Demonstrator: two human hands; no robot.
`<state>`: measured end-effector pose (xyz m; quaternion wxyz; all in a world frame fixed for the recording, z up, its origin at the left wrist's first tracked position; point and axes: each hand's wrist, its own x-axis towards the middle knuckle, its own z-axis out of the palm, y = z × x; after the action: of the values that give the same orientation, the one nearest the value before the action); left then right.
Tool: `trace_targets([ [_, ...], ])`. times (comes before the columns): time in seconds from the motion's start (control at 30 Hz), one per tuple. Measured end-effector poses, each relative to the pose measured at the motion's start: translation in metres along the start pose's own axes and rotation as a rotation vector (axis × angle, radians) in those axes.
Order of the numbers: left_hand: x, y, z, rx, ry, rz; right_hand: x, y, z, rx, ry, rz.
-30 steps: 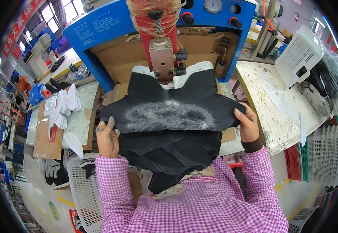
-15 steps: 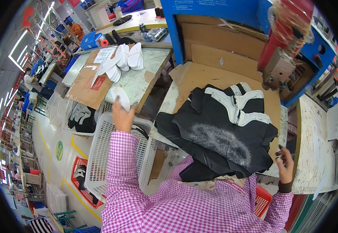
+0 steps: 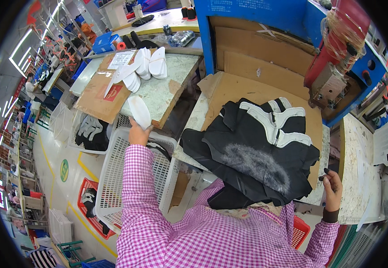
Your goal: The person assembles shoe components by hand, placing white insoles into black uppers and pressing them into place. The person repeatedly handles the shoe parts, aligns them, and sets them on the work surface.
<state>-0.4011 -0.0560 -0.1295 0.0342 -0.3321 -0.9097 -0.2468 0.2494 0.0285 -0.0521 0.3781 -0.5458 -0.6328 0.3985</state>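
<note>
Fingers of the left hand (image 3: 139, 135): drawn in on the near end of a white oval piece (image 3: 139, 110), thumb at its right edge, the others at its left and partly hidden beneath it.
White oval piece: reaching forward from the left fingers, over the edge of the pale worktable (image 3: 160, 98).
Fingers of the right hand (image 3: 333, 191): half curled and raised, thumb and forefinger slightly apart, dark at the tips, well to the right of the left fingers.
Black fabric pieces (image 3: 229, 138): layered between the two hands, just left of the right fingers and apart from them.
White trim (image 3: 260, 123): on the far part of the black layers, to the left of and beyond the right fingers.
Fuzzy grey patch (image 3: 256, 164): on the top black piece, left of the right fingers.
Stacked white pieces (image 3: 144, 67): on the worktable, beyond the left fingers.
White basket (image 3: 113, 185): below the left fingers.
Cardboard sheet (image 3: 236, 87): under the black layers, to the right of the left fingers.
Blue machine (image 3: 205, 42): forward of both hands.
Metal head (image 3: 330, 89): straight ahead of the right fingers, well apart.
</note>
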Motion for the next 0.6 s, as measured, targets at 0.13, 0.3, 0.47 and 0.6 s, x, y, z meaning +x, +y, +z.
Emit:
trace_targets([
  [0.13,-0.002,-0.012,-0.015,-0.343,-0.186,-0.133,0.0,-0.013,0.014,0.036,-0.074,-0.029],
  [0.3,-0.053,0.008,-0.062,-1.105,-0.292,-0.286,-0.003,-0.037,0.031,0.046,-0.191,-0.061],
  [0.47,-0.122,0.07,-0.092,-1.254,-0.814,0.098,0.01,-0.085,0.065,-0.131,-0.3,-0.347],
  [0.6,-0.166,0.126,-0.08,-1.628,-1.323,-0.24,0.026,-0.119,0.093,-0.29,-0.162,-0.772],
])
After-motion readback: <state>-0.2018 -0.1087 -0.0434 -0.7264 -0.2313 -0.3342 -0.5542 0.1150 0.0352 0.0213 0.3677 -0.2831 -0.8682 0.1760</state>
